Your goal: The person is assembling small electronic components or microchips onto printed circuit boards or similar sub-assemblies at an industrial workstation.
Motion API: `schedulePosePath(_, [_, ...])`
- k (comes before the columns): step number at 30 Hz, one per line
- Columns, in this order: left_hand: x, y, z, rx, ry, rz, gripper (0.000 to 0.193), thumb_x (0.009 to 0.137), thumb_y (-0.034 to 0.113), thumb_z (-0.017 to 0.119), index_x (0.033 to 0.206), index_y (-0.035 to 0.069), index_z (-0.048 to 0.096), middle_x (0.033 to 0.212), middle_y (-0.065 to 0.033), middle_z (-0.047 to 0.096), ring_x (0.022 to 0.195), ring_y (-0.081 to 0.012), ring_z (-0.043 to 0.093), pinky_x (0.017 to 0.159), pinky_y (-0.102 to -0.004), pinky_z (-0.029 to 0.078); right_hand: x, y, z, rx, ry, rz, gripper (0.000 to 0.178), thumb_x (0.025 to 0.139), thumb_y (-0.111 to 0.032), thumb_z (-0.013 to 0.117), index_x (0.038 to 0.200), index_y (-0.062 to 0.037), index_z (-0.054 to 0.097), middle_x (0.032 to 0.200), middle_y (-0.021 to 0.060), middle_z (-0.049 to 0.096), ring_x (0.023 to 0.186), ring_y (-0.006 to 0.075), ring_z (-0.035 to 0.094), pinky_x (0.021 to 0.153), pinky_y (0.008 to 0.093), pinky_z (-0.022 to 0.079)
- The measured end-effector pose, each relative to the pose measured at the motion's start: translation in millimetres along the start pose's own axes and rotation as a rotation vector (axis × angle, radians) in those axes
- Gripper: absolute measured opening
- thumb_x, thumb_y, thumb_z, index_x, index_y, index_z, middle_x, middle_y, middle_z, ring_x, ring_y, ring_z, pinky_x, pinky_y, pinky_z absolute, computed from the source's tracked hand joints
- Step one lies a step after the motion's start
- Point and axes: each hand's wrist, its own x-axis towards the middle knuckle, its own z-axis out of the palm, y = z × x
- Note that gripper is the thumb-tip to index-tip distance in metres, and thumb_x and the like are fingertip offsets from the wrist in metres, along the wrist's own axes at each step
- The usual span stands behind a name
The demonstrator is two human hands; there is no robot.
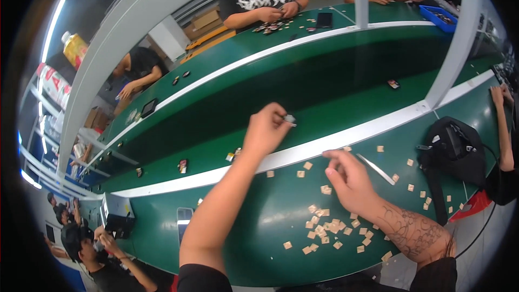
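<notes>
My left hand (265, 130) reaches over the white rail onto the green conveyor belt. Its thumb and fingers pinch a small grey piece (290, 119), too small to name more exactly. My right hand (348, 178) hovers at the near worktop, thumb and forefinger apart, with nothing visible in it. Beside that hand lies a slim, pale metal strip (377, 169) that looks like tweezers. Many small beige square pieces (324, 228) are heaped and scattered on the green worktop (254, 238) below and around my right hand.
A black bag (454, 151) rests on the worktop at right; a phone (185, 221) lies left of my left forearm. The white rail (340, 143) divides worktop from belt, which carries small parts (183, 166). A grey post (451, 48) rises at right. Several people work around.
</notes>
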Motion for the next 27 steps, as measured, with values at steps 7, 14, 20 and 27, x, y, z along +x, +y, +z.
schedulePosePath(7, [2.7,-16.1,-18.0,0.503,-0.016,-0.045,0.022,0.092,0.015,0.077,0.112,0.007,0.072,0.100,-0.0145,0.080,0.095,-0.0381,0.077,0.082,-0.0483,0.061,3.0,12.5,-0.4,0.039,-0.021,-0.065,0.010,0.108,-0.003,0.056,0.108,0.0033,0.064,0.096,0.0141,0.069,0.077,0.0223,0.064,0.070,0.0347,0.051])
schedulePosePath(14, [-46.8,-11.3,-59.2,0.537,-0.079,-0.127,0.047,0.091,0.023,0.081,0.132,0.004,0.068,0.123,-0.0217,0.073,0.116,-0.0406,0.071,0.096,-0.0487,0.059,3.0,2.9,-4.3,0.061,-0.054,-0.010,0.007,0.107,-0.002,0.059,0.103,-0.0001,0.064,0.078,0.0051,0.062,0.065,0.0111,0.055,0.059,0.0299,0.044])
schedulePosePath(20, [-84.2,-23.4,-55.2,0.523,-0.037,-0.125,0.062,0.089,0.026,0.084,0.141,0.002,0.060,0.126,-0.0241,0.068,0.121,-0.0442,0.066,0.102,-0.0504,0.054,3.9,-2.4,1.5,0.009,-0.066,-0.036,0.013,0.107,-0.006,0.064,0.094,-0.0008,0.065,0.068,0.0030,0.056,0.058,0.0088,0.046,0.055,0.0293,0.039])
schedulePosePath(27, [-89.0,-15.4,-56.2,0.454,-0.035,-0.087,0.052,0.082,0.012,0.076,0.131,0.002,0.062,0.117,-0.0219,0.067,0.117,-0.0428,0.065,0.100,-0.0495,0.056,-1.7,-5.6,3.8,-0.111,-0.154,-0.026,0.014,0.106,-0.007,0.066,0.093,-0.0004,0.065,0.069,0.0034,0.057,0.059,0.0090,0.049,0.056,0.0293,0.040])
